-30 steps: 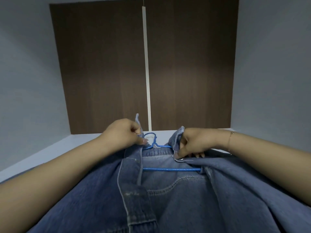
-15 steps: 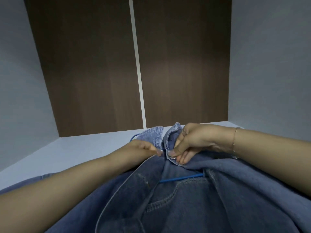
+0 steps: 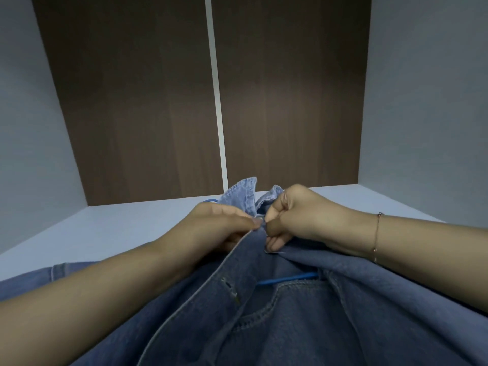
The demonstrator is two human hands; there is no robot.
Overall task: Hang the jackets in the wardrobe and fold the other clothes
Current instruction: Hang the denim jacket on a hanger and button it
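Both hands, left hand [image 3: 221, 223] & right hand [image 3: 293, 215], pinch denim jacket [image 3: 303, 318] front edges; collar points away.

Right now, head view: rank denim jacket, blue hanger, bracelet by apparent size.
1. denim jacket, by far the largest.
2. blue hanger, only its bar and part of its hook show; the jacket covers the rest.
3. bracelet, a thin chain on the right wrist.

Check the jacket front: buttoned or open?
Open below the collar: the jacket front edges gape, showing the hanger bar.
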